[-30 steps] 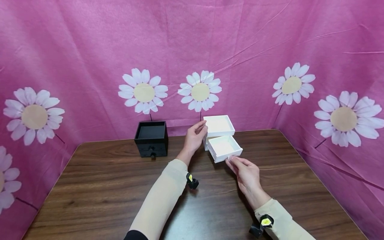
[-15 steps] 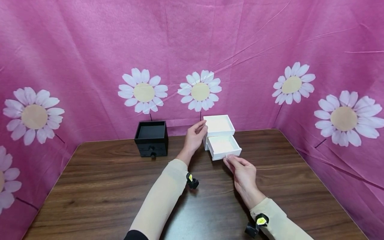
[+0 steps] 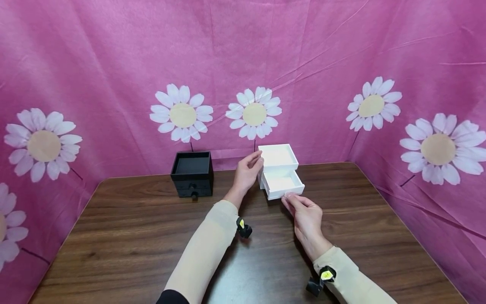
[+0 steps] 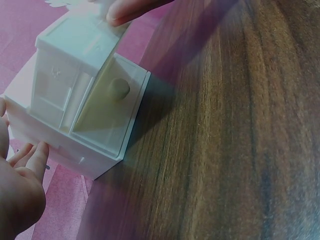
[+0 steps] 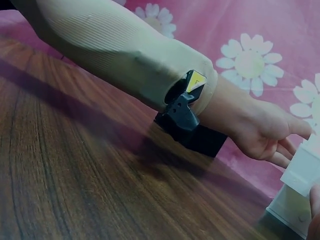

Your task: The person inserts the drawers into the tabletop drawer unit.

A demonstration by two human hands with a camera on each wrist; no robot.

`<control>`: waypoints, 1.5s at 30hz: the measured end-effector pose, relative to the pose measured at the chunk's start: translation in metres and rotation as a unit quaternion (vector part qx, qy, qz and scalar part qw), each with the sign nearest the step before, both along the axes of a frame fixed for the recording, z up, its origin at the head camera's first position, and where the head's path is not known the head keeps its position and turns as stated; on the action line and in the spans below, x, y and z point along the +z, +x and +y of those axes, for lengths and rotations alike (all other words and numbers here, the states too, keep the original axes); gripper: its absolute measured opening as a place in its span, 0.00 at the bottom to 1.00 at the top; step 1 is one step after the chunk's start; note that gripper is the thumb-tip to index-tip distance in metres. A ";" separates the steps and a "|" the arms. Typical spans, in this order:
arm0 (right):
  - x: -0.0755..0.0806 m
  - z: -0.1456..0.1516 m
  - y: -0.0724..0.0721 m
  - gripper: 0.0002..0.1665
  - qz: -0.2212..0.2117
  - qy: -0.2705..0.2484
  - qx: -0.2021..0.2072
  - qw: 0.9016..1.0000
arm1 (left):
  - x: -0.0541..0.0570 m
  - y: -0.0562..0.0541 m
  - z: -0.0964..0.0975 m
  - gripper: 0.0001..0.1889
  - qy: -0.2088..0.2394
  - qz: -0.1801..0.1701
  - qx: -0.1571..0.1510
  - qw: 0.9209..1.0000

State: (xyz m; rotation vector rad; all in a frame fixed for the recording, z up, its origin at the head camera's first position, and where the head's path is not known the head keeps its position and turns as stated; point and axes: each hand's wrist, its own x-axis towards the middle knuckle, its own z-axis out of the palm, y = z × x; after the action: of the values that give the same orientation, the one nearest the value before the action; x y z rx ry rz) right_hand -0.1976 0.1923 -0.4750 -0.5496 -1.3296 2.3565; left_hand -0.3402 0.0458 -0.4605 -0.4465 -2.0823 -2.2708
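A small white drawer cabinet (image 3: 278, 156) with a shallow open top stands at the back of the table. Its upper drawer (image 3: 282, 184) juts out, and nothing shows inside it. My right hand (image 3: 308, 219) pinches that drawer's front at the knob, which the fingers cover. My left hand (image 3: 246, 174) rests against the cabinet's left side; in the left wrist view its fingertips (image 4: 40, 150) press on the side wall (image 4: 60, 150). The lower drawer's round knob (image 4: 119, 89) shows beneath the pulled-out drawer, and that drawer is pushed in.
A matching black drawer cabinet (image 3: 191, 174) stands to the left, its drawers pushed in and its knobs facing forward. Both cabinets are near the back edge of the wooden table (image 3: 133, 236). A pink cloth (image 3: 228, 42) with daisies hangs behind and at the sides.
My right hand has moved back and slightly left, and the upper drawer has slid a little further into the white cabinet. My left hand has stayed at the cabinet's side.
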 end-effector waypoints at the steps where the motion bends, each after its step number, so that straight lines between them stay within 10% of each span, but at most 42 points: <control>1: 0.000 0.000 0.000 0.22 0.001 0.001 0.001 1.000 | 0.000 0.000 0.000 0.21 0.000 0.000 0.001 1.000; 45: -0.004 -0.008 -0.027 0.18 0.013 0.016 -0.034 0.999 | -0.001 -0.001 0.001 0.20 0.001 0.001 0.006 1.000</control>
State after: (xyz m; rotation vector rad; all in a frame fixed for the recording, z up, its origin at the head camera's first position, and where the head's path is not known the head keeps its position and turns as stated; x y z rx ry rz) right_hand -0.2251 0.1839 -0.4790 -0.5436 -1.3148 2.2765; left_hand -0.3414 0.0469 -0.4611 -0.4341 -2.0760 -2.2634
